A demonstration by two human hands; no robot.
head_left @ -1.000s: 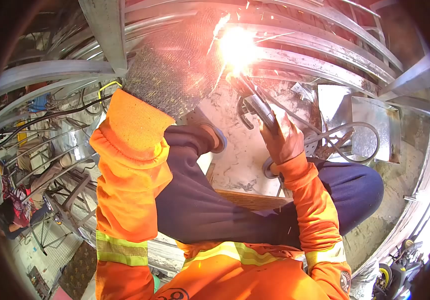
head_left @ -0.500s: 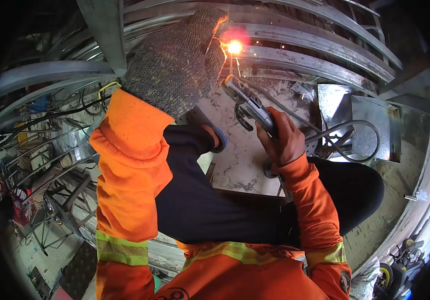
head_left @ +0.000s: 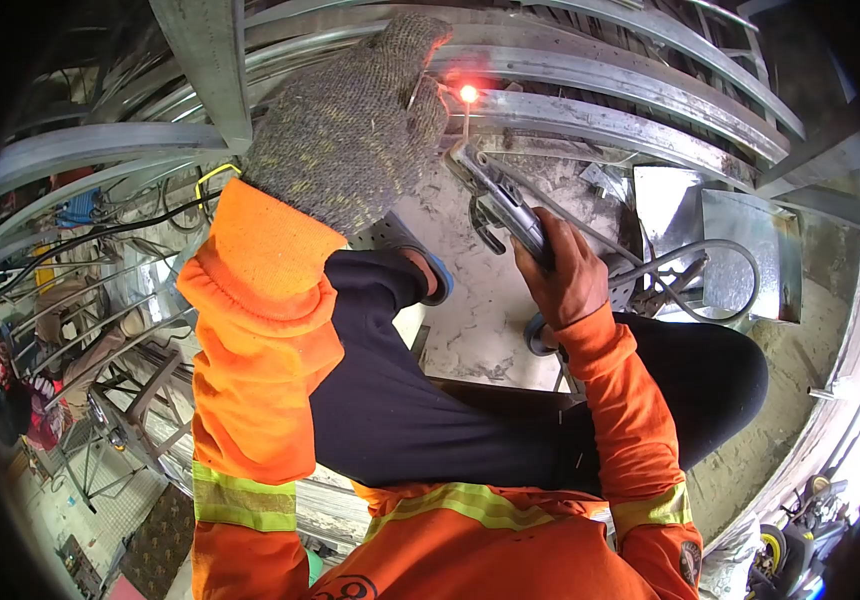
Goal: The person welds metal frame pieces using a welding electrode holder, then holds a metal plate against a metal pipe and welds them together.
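Note:
My right hand is bare and wraps round the handle of a welding electrode holder. From the holder's jaw a short electrode points up to a small glowing red spot by a metal bar. Just left of that glow is my left hand, in a thick grey knitted glove. Its fingers look closed against the metal, and what they grip is hidden by the glove. The glove's right edge is lit red.
Long metal bars run across the top. A metal upright stands at upper left. A cable loops beside sheet-metal pieces on the right. My sandalled foot is below the glove. A motorcycle stands at lower right.
The bright orange-white arc has shrunk to a small red glow, and the flying sparks are gone. Both hands stay in nearly the same place.

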